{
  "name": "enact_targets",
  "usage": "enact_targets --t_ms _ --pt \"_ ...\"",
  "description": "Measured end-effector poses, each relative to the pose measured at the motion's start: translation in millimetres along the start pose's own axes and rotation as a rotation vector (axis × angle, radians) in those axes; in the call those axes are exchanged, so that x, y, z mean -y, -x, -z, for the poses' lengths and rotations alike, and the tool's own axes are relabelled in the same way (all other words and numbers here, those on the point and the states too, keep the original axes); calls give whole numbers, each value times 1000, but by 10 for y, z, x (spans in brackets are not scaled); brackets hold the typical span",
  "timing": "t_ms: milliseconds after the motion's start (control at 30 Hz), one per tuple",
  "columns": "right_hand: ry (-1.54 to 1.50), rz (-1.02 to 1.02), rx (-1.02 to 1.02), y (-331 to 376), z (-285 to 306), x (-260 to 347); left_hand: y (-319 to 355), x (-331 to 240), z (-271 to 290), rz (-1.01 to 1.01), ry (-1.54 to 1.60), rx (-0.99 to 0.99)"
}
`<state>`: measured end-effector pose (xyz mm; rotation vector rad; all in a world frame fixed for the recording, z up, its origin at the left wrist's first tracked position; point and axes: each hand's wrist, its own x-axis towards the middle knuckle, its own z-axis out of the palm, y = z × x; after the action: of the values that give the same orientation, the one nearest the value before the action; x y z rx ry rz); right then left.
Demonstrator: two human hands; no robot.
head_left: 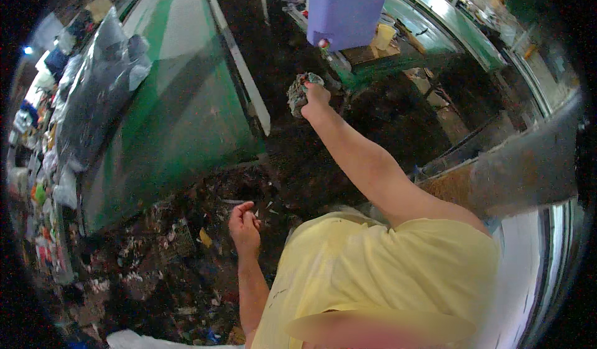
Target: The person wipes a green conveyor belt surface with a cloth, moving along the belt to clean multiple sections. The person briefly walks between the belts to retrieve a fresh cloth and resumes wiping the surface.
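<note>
My right hand (316, 99) is stretched out ahead, its fingers closed round a crumpled grey rag (297, 99) with reddish and dark patches. The bundle hangs in front of a bluish-purple jug (346, 14) with a small spout fitting low on its side. Lower and to the left, my left hand (245, 223) is held above the littered floor. Its fingers are curled in toward the palm, and nothing shows in them. A thin pale strip (237, 201) appears just beyond those fingertips; whether it touches them is unclear.
A green conveyor belt (180, 106) runs along the left, with grey plastic sheeting (102, 81) and mixed rubbish at its far side. The jug stands on a green-edged table (398, 69) beside a yellow cup (384, 37). Scraps litter the dark floor (168, 268). A worn panel (516, 168) borders the right.
</note>
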<state>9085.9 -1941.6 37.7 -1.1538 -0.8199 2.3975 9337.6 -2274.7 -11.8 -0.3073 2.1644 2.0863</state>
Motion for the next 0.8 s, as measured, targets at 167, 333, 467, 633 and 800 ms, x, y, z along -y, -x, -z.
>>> enact_targets --t_ms 167,333,467,633,800 --pt "-47 -39 -39 -489 -395 -105 -1063 -97 -83 -191 -104 -91" --pt "14 -69 29 -1336 -766 -85 -2008 -288 -376 -503 -587 -373" --pt "159 -122 37 -1853 -1158 -103 -2599 -141 -492 -540 -755 -518" --pt "123 -176 164 -2751 -1604 -72 -2916 -57 -693 -422 -988 -708" --pt "199 -224 136 -3050 -2230 -79 -2790 -139 -682 -292 -1069 -721"
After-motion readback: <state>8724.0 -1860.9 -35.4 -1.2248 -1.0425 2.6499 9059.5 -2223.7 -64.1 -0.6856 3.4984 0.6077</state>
